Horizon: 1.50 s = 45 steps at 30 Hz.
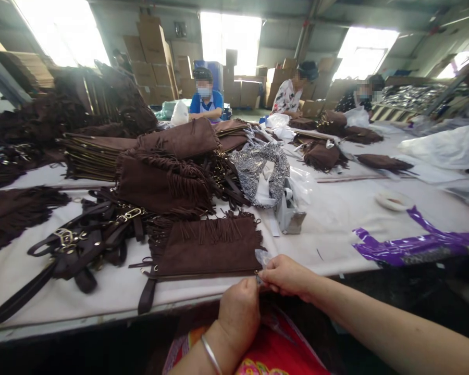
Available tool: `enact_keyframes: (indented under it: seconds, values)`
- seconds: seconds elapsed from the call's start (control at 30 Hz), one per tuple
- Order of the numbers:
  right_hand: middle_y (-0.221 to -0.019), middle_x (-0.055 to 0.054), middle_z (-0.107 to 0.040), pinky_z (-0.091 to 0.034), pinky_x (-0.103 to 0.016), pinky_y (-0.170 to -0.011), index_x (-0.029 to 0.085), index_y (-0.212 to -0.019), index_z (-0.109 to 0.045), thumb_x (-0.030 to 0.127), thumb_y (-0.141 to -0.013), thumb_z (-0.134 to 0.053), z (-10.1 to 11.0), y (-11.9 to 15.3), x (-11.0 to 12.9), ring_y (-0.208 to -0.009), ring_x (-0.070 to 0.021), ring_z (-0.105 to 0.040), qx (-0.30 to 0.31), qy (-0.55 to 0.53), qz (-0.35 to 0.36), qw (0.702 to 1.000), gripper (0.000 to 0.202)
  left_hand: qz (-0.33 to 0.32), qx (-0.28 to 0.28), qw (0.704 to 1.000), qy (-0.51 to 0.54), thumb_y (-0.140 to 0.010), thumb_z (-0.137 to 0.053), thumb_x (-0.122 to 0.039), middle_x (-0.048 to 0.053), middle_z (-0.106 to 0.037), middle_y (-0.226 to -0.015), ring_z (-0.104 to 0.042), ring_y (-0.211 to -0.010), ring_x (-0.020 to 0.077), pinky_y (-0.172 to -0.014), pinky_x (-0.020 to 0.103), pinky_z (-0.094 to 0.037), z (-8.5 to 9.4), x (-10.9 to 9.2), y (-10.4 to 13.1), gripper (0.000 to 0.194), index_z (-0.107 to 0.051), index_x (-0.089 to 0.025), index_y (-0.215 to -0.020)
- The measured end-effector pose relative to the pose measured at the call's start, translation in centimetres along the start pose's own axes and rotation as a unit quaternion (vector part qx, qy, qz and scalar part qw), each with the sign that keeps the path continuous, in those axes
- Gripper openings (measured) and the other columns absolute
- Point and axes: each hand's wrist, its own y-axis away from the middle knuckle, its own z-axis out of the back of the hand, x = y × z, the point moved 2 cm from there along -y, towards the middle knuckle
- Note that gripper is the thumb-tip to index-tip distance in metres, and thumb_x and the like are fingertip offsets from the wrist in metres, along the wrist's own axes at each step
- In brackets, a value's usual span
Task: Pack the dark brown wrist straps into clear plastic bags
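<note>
A dark brown fringed pouch [211,247] lies flat at the table's near edge, its zipper side facing me. A wrist strap [147,296] hangs from its left corner. At the right corner my left hand [240,307] is closed in a fist, thumb on top. My right hand [283,273] pinches at the same corner from the right, fingertips almost touching the left hand. A small metal fitting shows between them; what exactly each hand grips is mostly hidden. A crumpled bit of clear plastic [262,257] sticks up beside the right fingertips.
Loose straps with gold clasps [84,237] lie left. Stacked brown pouches [168,177] rise behind, beside a black-and-white speckled bag [261,174] and a grey box-like holder [291,216]. Right are a white tape roll [393,200] and purple plastic [410,242]. Several co-workers sit across the table.
</note>
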Motion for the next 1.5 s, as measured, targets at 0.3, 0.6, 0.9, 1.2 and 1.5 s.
enact_keyframes:
  seconds: [0.3,0.6,0.9,1.2,1.5]
  values:
    - [-0.039,0.004,-0.045,-0.019,-0.023,-0.031,0.018,-0.049,-0.055,0.026,-0.069,-0.057,-0.4,-0.5,0.4,-0.029,-0.0067,-0.032,-0.014,0.066,-0.028,0.997,0.022,-0.010,-0.014,0.999,-0.035,-0.084,-0.043,-0.007,0.006,-0.067,-0.075,-0.065,-0.068,0.0205,-0.056,0.028,-0.041,0.0,-0.1,0.3,0.020,-0.059,-0.018,-0.084]
    - [-0.046,0.006,-0.048,-0.020,-0.018,-0.034,0.017,-0.058,-0.055,0.025,-0.071,-0.057,0.6,-0.4,-1.4,-0.035,-0.0043,-0.034,0.053,-0.035,0.041,0.997,0.015,0.011,-0.002,0.999,-0.033,-0.089,-0.037,-0.010,0.008,-0.067,-0.079,-0.065,-0.071,0.0229,-0.060,0.031,-0.046,-0.1,0.4,0.4,0.024,-0.060,-0.018,-0.088]
    - [-0.045,0.005,-0.048,-0.019,-0.019,-0.034,0.016,-0.058,-0.058,0.022,-0.069,-0.058,-0.1,-0.2,-1.1,-0.035,-0.0046,-0.032,0.016,-0.041,0.056,0.997,0.012,-0.012,-0.021,0.998,-0.053,-0.087,-0.040,-0.008,0.007,-0.068,-0.078,-0.064,-0.068,0.0207,-0.056,0.029,-0.043,-0.1,0.1,0.5,0.022,-0.060,-0.018,-0.089]
    - [-0.040,0.003,-0.047,-0.021,-0.022,-0.031,0.019,-0.050,-0.056,0.026,-0.067,-0.057,-0.4,-0.6,0.4,-0.031,-0.0073,-0.034,-0.001,0.076,-0.019,0.997,0.018,-0.019,-0.019,0.997,-0.069,-0.083,-0.044,-0.005,0.006,-0.066,-0.076,-0.064,-0.067,0.0202,-0.055,0.029,-0.042,-0.1,0.0,0.6,0.020,-0.058,-0.018,-0.083]
    - [-0.040,0.001,-0.047,-0.026,-0.024,-0.031,0.019,-0.049,-0.055,0.030,-0.067,-0.057,-0.7,-0.8,0.8,-0.031,-0.0098,-0.037,-0.021,0.109,-0.032,0.993,0.021,-0.012,-0.003,0.997,-0.076,-0.083,-0.040,-0.004,0.006,-0.066,-0.078,-0.065,-0.069,0.0232,-0.057,0.031,-0.045,-0.4,0.2,0.7,0.025,-0.059,-0.018,-0.089]
